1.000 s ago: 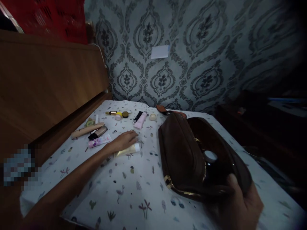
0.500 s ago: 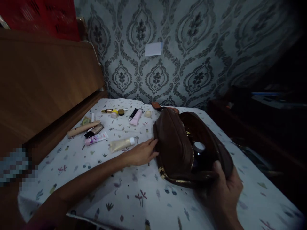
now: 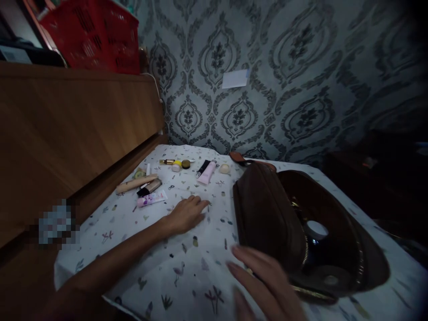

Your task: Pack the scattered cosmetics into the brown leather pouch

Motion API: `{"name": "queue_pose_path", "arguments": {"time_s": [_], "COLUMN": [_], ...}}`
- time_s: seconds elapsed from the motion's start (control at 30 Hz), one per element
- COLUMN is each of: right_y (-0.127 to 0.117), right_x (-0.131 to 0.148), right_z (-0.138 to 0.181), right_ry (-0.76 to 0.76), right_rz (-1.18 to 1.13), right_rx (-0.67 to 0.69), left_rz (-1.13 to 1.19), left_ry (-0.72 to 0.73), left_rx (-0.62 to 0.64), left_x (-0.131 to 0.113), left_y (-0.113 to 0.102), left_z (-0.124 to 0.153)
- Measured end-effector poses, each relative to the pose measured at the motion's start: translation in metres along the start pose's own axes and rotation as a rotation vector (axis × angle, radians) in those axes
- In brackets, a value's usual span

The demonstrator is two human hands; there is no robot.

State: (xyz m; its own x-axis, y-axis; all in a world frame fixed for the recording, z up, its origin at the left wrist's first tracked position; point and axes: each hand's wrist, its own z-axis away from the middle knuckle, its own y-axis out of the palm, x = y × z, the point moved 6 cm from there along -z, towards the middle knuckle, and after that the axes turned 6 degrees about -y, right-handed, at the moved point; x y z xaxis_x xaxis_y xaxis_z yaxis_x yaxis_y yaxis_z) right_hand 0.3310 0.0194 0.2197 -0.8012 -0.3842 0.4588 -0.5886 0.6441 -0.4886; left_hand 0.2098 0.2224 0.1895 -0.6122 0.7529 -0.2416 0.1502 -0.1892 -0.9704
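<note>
Beside one brown bag (image 3: 265, 218), right hand (image 3: 269, 281), fingers (image 3: 254, 258) spread, near two pink tubes (image 3: 147, 200), left hand (image 3: 184, 216), grip unclear

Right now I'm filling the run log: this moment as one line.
left hand: over printed cloth, grip hidden; right hand: fingers parted, by bag; bag: open, white-topped container inside

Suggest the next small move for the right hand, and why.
Probably curl the right hand around the near edge of the brown bag to steady it. The fingers are spread in front of the bag with no grip visible, its mouth gapes open around a white-lidded container, and the left hand is apart from it.
</note>
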Motion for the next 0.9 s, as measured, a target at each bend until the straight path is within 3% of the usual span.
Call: {"name": "queue_pose_path", "arguments": {"time_s": [0.07, 0.13, 0.2, 0.3, 0.47, 0.7, 0.9], "right_y": [0.049, 0.091, 0.126, 0.158, 0.173, 0.171, 0.166], "right_x": [0.014, 0.008, -0.002, -0.014, -0.020, -0.034, -0.038], "right_z": [-0.020, -0.037, -0.045, -0.048, -0.049, -0.051, -0.060], "right_ry": [-0.106, -0.019, 0.067, 0.097, 0.057, 0.068, 0.067], "right_rz": [-0.002, 0.025, 0.105, 0.241, 0.304, 0.274, 0.304], "right_rx": [0.148, 0.202, 0.283, 0.365, 0.391, 0.363, 0.346], "left_rz": [0.132, 0.212, 0.159, 0.066, 0.012, -0.021, 0.034], "left_ry": [0.036, 0.009, -0.115, -0.317, -0.525, -0.546, -0.619], "left_rx": [-0.036, -0.081, -0.159, -0.283, -0.325, -0.378, -0.349], "left_x": [0.001, 0.014, 0.038, 0.083, 0.134, 0.139, 0.156], "left_y": [-0.002, -0.007, -0.018, -0.040, -0.049, -0.049, -0.049], "left_z": [-0.006, -0.020, -0.039, -0.069, -0.093, -0.082, -0.094]}}
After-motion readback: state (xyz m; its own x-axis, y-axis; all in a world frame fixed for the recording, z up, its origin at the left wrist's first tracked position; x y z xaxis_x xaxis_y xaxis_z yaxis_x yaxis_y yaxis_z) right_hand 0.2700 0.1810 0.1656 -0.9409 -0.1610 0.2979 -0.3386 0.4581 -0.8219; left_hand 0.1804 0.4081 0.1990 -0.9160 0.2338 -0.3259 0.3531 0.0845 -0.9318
